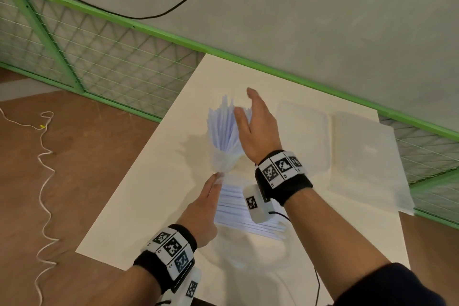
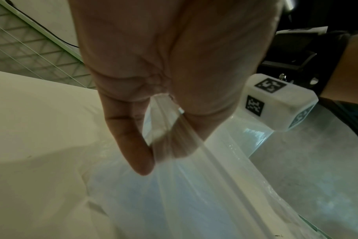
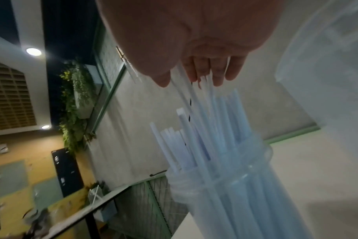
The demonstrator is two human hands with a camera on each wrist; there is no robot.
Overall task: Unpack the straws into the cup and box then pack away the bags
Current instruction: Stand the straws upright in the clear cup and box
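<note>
A clear cup (image 1: 223,159) full of pale blue straws (image 1: 224,124) stands on the white table (image 1: 154,181). My right hand (image 1: 250,112) is open, its straight fingers (image 3: 219,76) against the straw tops (image 3: 204,122) above the cup (image 3: 219,186). Just in front of the cup's base, my left hand (image 1: 216,177) pinches a clear plastic bag (image 2: 194,194) between thumb and fingers (image 2: 141,161). A second bundle of bagged straws (image 1: 243,216) lies flat on the table between my wrists, partly hidden by the right wrist camera.
A clear plastic box (image 1: 303,131) sits to the right of the cup. A clear lid or tray (image 1: 367,156) beside it overhangs the table's right edge. A green mesh fence (image 1: 119,57) runs behind the table. A white cord (image 1: 43,181) lies on the floor at left.
</note>
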